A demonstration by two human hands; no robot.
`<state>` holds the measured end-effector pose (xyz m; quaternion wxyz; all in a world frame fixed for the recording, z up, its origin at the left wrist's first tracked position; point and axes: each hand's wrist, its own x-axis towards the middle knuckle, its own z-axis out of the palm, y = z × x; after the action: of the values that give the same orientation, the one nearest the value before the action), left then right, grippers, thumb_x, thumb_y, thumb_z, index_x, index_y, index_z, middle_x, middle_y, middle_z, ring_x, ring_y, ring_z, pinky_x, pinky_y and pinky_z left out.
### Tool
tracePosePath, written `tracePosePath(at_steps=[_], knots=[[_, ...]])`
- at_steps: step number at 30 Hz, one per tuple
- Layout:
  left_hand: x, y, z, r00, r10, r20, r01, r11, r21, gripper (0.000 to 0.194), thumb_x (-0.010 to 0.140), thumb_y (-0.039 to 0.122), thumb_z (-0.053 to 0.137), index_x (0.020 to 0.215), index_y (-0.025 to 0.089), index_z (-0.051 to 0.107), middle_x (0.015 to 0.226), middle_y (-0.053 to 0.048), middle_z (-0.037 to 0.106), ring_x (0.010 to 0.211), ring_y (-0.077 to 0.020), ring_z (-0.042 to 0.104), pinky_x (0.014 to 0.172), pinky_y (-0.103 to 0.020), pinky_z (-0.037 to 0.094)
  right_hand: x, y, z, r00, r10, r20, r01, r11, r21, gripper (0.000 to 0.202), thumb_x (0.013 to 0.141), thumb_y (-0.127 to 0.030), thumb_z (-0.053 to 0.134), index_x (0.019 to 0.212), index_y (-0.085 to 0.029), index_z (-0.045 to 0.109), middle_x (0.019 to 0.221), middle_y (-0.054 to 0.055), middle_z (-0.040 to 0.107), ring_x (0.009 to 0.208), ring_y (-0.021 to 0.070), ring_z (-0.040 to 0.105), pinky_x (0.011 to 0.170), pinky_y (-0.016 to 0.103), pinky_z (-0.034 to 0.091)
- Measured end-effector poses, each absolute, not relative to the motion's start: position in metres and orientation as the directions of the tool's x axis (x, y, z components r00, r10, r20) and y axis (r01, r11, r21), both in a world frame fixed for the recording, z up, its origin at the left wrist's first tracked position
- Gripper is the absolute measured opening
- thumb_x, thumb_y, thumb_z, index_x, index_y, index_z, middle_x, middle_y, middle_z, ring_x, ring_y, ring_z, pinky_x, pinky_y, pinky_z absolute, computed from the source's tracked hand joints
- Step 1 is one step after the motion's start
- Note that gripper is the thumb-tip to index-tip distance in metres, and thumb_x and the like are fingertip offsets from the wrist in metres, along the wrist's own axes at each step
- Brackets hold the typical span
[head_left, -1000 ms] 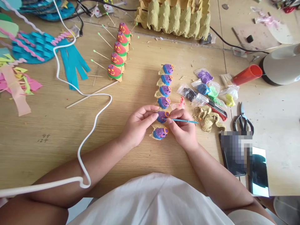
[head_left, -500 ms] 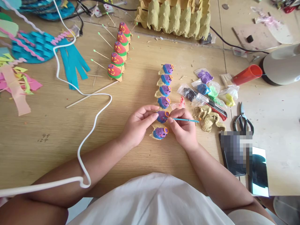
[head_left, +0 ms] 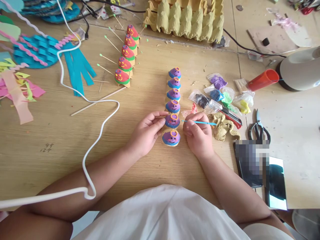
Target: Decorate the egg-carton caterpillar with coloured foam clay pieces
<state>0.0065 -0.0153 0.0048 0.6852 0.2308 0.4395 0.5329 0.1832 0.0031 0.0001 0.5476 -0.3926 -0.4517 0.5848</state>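
A strip of egg-carton cups (head_left: 173,106) coated in purple and blue clay stands in front of me. Each cup bears an orange ring, and the nearer ones show small faces. My left hand (head_left: 147,133) pinches the strip's left edge by the second-nearest cup; its fingertips are partly hidden behind the strip. Just right of that cup, my right hand (head_left: 199,135) grips a thin blue modelling tool (head_left: 203,123) between thumb and fingers. The tool's tip points left, a little apart from the clay. The nearest cup has pink cheeks and black eyes.
Another strip of red-and-green cups (head_left: 123,76) with green-tipped sticks stands back left. Bagged clay (head_left: 218,81), a red cutter (head_left: 231,118), torn carton (head_left: 221,128) and scissors (head_left: 259,128) lie right. A white cable (head_left: 100,133) crosses the left side; egg trays (head_left: 185,20) sit behind.
The strip has turned so its faces point more toward me. My right hand has drawn slightly right, taking the tool's tip off the second-nearest cup. My left hand stays at the strip.
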Motion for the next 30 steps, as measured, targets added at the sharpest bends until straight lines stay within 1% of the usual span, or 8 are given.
tracePosePath(at_steps=[3, 6, 9, 12, 16, 19, 26, 30], knots=[[0.0060, -0.0137, 0.0057, 0.069, 0.928, -0.365, -0.561, 0.339, 0.755, 0.031, 0.077, 0.034, 0.089, 0.103, 0.022, 0.076, 0.099, -0.001, 0.080, 0.086, -0.0120, 0.073, 0.072, -0.021, 0.055, 0.1827, 0.0046, 0.0010, -0.106, 0.994, 0.011, -0.329, -0.024, -0.944, 0.032, 0.089, -0.042, 0.078, 0.084, -0.025, 0.051, 0.070, -0.007, 0.046, 0.051, 0.0079, 0.032, 0.048, 0.025, 0.028], [0.0061, -0.0134, 0.0073, 0.080, 0.923, -0.375, -0.572, 0.351, 0.742, 0.032, 0.077, 0.033, 0.090, 0.103, 0.023, 0.076, 0.097, 0.000, 0.080, 0.085, -0.0114, 0.072, 0.072, -0.020, 0.054, 0.1830, 0.0038, -0.0010, -0.109, 0.994, 0.016, -0.324, -0.020, -0.946, 0.031, 0.088, -0.040, 0.079, 0.084, -0.024, 0.053, 0.073, -0.006, 0.048, 0.053, 0.0080, 0.034, 0.050, 0.025, 0.028], [0.0063, -0.0137, 0.0080, 0.085, 0.922, -0.378, -0.560, 0.357, 0.748, 0.030, 0.078, 0.033, 0.089, 0.103, 0.023, 0.076, 0.100, -0.001, 0.080, 0.087, -0.0124, 0.073, 0.071, -0.021, 0.054, 0.1835, 0.0018, -0.0039, -0.113, 0.993, 0.037, -0.242, 0.008, -0.970, 0.032, 0.088, -0.043, 0.081, 0.084, -0.023, 0.056, 0.077, -0.004, 0.053, 0.059, 0.0096, 0.040, 0.053, 0.026, 0.032], [0.0062, -0.0139, 0.0074, 0.087, 0.926, -0.366, -0.553, 0.351, 0.756, 0.028, 0.080, 0.033, 0.088, 0.104, 0.024, 0.075, 0.102, -0.001, 0.081, 0.088, -0.0122, 0.073, 0.071, -0.020, 0.053, 0.1836, 0.0004, -0.0049, -0.133, 0.990, 0.049, -0.187, 0.023, -0.982, 0.031, 0.089, -0.046, 0.080, 0.085, -0.024, 0.058, 0.076, -0.003, 0.054, 0.061, 0.0112, 0.043, 0.055, 0.027, 0.035], [0.0061, -0.0140, 0.0066, 0.089, 0.933, -0.348, -0.540, 0.338, 0.771, 0.028, 0.081, 0.034, 0.087, 0.104, 0.024, 0.075, 0.104, -0.001, 0.081, 0.092, -0.0130, 0.074, 0.074, -0.021, 0.053, 0.1829, 0.0006, -0.0043, -0.141, 0.989, 0.049, -0.177, 0.024, -0.984, 0.031, 0.090, -0.047, 0.079, 0.087, -0.024, 0.059, 0.076, -0.003, 0.055, 0.061, 0.0115, 0.043, 0.055, 0.027, 0.036], [0.0059, -0.0139, 0.0061, 0.083, 0.936, -0.343, -0.536, 0.332, 0.776, 0.027, 0.082, 0.035, 0.087, 0.104, 0.024, 0.076, 0.103, -0.001, 0.081, 0.090, -0.0132, 0.073, 0.073, -0.021, 0.053, 0.1823, 0.0010, -0.0039, -0.140, 0.989, 0.039, -0.169, 0.015, -0.985, 0.032, 0.089, -0.049, 0.079, 0.087, -0.025, 0.059, 0.075, -0.003, 0.055, 0.059, 0.0113, 0.042, 0.054, 0.027, 0.035], [0.0057, -0.0143, 0.0050, 0.082, 0.935, -0.346, -0.548, 0.332, 0.768, 0.027, 0.080, 0.035, 0.088, 0.103, 0.024, 0.077, 0.103, -0.001, 0.081, 0.092, -0.0125, 0.073, 0.074, -0.020, 0.052, 0.1821, 0.0009, -0.0033, -0.140, 0.990, 0.030, -0.211, 0.000, -0.978, 0.029, 0.090, -0.044, 0.080, 0.087, -0.024, 0.060, 0.076, -0.004, 0.054, 0.060, 0.0106, 0.043, 0.056, 0.027, 0.036], [0.0057, -0.0143, 0.0046, 0.082, 0.935, -0.345, -0.546, 0.332, 0.770, 0.026, 0.081, 0.033, 0.087, 0.104, 0.024, 0.077, 0.104, -0.001, 0.081, 0.091, -0.0131, 0.073, 0.072, -0.021, 0.052, 0.1822, 0.0012, -0.0036, -0.131, 0.991, 0.022, -0.202, -0.005, -0.979, 0.030, 0.089, -0.045, 0.081, 0.086, -0.024, 0.060, 0.076, -0.003, 0.055, 0.061, 0.0111, 0.043, 0.057, 0.027, 0.036]])
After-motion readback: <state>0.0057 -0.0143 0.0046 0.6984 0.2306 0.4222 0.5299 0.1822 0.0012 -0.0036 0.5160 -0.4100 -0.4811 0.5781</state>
